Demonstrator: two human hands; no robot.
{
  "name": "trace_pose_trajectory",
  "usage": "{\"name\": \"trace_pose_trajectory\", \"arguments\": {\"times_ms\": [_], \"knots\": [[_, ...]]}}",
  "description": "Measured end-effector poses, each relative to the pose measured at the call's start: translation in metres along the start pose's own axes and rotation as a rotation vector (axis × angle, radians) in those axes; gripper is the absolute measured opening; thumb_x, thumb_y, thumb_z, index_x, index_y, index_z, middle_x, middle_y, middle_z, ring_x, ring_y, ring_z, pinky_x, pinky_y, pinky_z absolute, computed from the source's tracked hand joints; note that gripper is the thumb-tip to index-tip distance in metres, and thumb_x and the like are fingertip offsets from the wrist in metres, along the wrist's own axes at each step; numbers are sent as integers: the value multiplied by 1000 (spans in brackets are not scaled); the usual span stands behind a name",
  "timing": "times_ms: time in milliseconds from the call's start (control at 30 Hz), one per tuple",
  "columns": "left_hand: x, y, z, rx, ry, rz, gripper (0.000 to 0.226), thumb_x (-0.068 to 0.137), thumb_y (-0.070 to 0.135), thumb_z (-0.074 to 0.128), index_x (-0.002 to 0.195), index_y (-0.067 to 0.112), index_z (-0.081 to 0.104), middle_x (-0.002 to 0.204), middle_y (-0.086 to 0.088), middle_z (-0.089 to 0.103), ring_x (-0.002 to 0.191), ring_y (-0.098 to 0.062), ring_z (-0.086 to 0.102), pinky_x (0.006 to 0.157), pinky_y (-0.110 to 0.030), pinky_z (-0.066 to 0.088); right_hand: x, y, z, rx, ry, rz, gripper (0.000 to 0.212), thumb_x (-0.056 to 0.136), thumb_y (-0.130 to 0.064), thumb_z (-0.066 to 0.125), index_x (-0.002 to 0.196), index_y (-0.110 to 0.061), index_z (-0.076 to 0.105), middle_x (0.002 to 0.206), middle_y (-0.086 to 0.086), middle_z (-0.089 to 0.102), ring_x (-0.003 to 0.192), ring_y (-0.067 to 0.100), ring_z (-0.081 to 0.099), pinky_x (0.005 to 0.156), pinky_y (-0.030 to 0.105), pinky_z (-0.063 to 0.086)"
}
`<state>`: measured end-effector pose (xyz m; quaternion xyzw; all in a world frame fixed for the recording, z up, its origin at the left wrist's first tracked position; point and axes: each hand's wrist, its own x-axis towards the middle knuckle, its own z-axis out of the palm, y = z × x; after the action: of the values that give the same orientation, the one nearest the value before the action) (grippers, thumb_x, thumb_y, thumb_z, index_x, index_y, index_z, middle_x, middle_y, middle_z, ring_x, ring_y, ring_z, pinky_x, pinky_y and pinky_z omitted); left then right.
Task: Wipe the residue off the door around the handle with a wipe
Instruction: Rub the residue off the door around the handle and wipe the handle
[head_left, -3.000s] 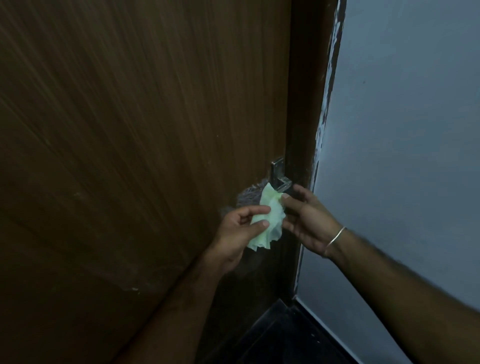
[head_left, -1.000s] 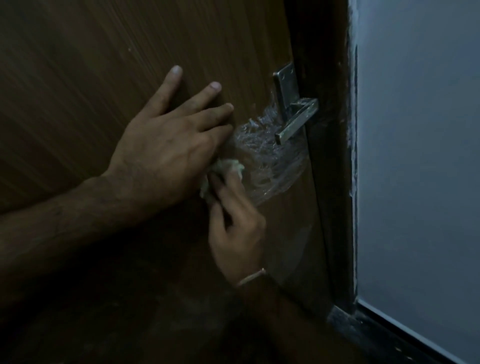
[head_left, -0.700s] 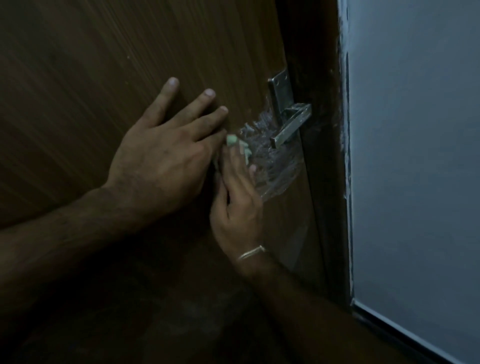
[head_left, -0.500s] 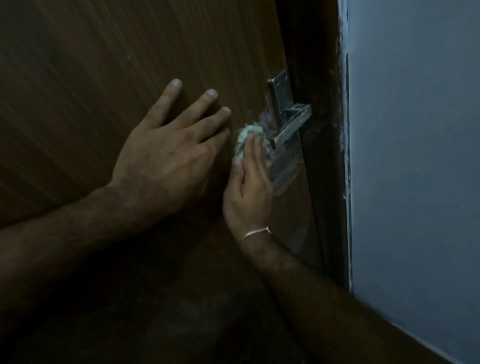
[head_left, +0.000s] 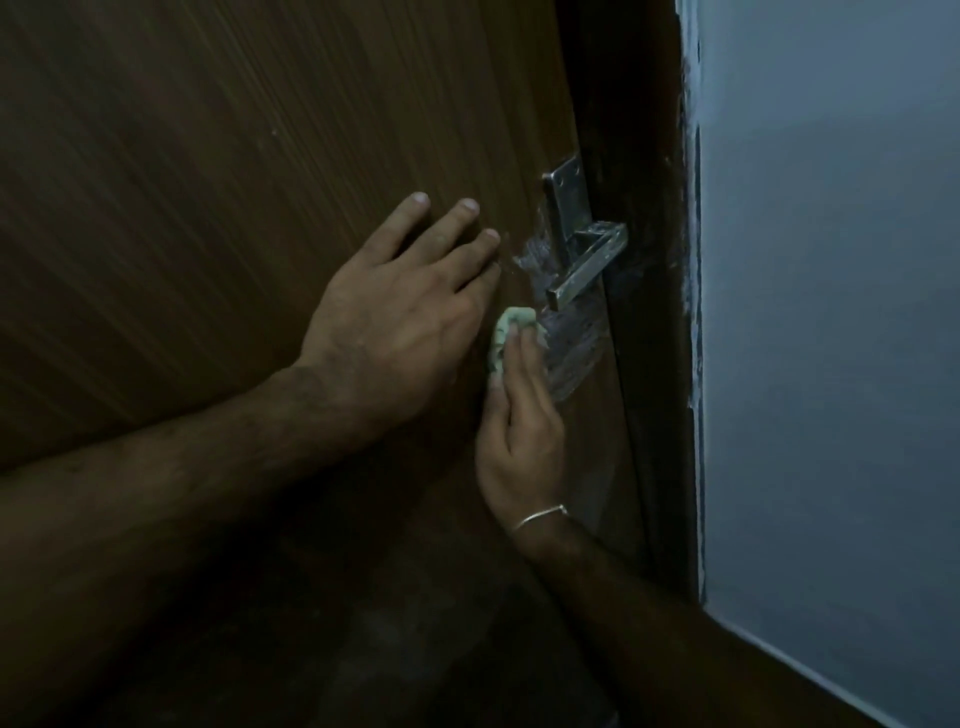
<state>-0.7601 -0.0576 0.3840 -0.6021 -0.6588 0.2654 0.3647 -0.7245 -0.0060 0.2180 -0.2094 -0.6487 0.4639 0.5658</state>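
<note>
A dark brown wooden door (head_left: 218, 156) fills the left of the view. Its metal lever handle (head_left: 584, 267) on a steel plate sits near the right edge. Shiny whitish residue (head_left: 569, 348) smears the wood around and below the handle. My left hand (head_left: 400, 322) lies flat on the door, fingers straight, just left of the handle. My right hand (head_left: 517, 431) presses a crumpled pale green wipe (head_left: 506, 338) against the door with straight fingers, just below and left of the lever. Most of the wipe is hidden under the fingers.
The dark door frame (head_left: 644, 312) runs down right of the handle. Beyond it stands a pale grey-blue wall (head_left: 831, 312) with chipped paint along its edge. A thin bangle (head_left: 537, 517) circles my right wrist.
The right hand with the wipe slid up toward the lever, then back down a little. The left hand stayed flat on the door. Earlier, both hands held the wipe unfolded.
</note>
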Motion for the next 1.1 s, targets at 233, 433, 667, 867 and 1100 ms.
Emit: {"name": "trace_pose_trajectory", "arguments": {"times_ms": [233, 433, 667, 867, 1100], "knots": [[5, -5, 3, -27, 113, 48, 52, 89, 32, 45, 133, 7, 55, 147, -14, 48, 142, -33, 32, 115, -52, 22, -18, 7, 11, -31, 54, -89, 45, 98, -7, 46, 143, -3, 43, 152, 14, 39, 144, 22, 33, 117, 43, 32], [5, 1, 17, 79, 146, 74, 56, 93, 42, 35, 134, 9, 55, 151, -13, 43, 145, -35, 26, 118, -59, 11, -4, 13, 10, -50, 206, 110, 44, 99, -26, 47, 138, -5, 48, 143, 12, 42, 132, 18, 41, 110, 35, 38], [6, 9, 22, 84, 145, 25, 53, 96, 40, 30, 135, 11, 54, 154, -12, 38, 147, -33, 23, 118, -58, 10, -5, 43, -2, 17, 230, 378, 43, 103, -21, 41, 144, -6, 42, 153, 9, 36, 142, 19, 33, 117, 27, 25], [4, 9, 20, 33, 167, -46, 57, 96, 41, 25, 134, 10, 55, 152, -12, 41, 147, -31, 25, 119, -57, 10, -42, 39, -8, -46, 136, 228, 38, 102, -19, 42, 137, -9, 52, 141, 5, 46, 130, 15, 46, 109, 27, 38], [6, 10, 19, 24, 166, -74, 54, 98, 40, 28, 136, 11, 52, 153, -12, 41, 147, -29, 25, 119, -56, 10, -26, 24, -7, -112, 99, 106, 34, 99, -23, 45, 127, -12, 61, 124, 0, 51, 111, 16, 54, 95, 29, 47]]}}
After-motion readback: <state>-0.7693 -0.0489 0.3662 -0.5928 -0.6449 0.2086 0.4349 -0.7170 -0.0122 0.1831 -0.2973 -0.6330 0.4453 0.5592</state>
